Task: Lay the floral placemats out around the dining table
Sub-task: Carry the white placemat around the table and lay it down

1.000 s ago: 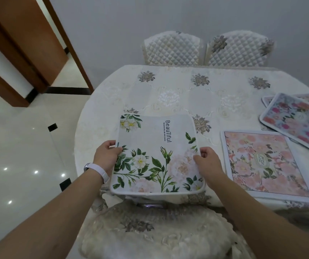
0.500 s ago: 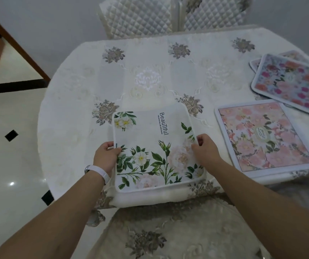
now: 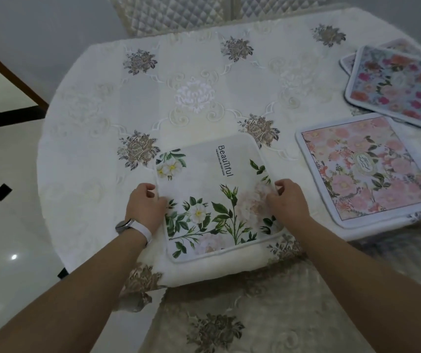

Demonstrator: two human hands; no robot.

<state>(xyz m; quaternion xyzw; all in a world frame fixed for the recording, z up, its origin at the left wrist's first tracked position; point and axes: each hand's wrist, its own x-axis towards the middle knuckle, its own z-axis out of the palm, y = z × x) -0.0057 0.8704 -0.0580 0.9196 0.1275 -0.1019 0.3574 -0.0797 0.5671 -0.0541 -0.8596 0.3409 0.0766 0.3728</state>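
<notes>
While the left hand (image 3: pixel 144 207), with a white wristband (image 3: pixel 143 231) behind it, curls over the left edge of the white-and-green placemat (image 3: pixel 214 200), its thumb lies on top and its fingers are bent at the rim. That is a pinch fit for nudging a flat mat, not for lifting it. The mat itself lies flat on the table (image 3: pixel 89 149), just inside the near edge and squarely beyond the near chair (image 3: pixel 217 322), so it looks meant as that seat's setting. Its printed word runs sideways, away from the person, and its near border sits close to parallel with the table's rim. The two-handed hold is probably for squaring it up.

On the mat's right edge the right hand (image 3: pixel 288 202) mirrors the left, with fingers curled onto the border and clamped lightly on it. With one hand on each side, the mat can be turned or slid without wrinkling the embroidered cloth under it.

Further right, a pink placemat (image 3: pixel 365 169) lies flat at the near edge, apart from the first and free of both hands. It seems to be laid for the neighbouring place already. At the far right, a darker floral placemat (image 3: pixel 398 87) rests on another mat (image 3: pixel 348 61) that peeks out beneath it. These look like stock waiting to be set out, likely towards the quilted chairs (image 3: pixel 168 16) on the far side.
</notes>
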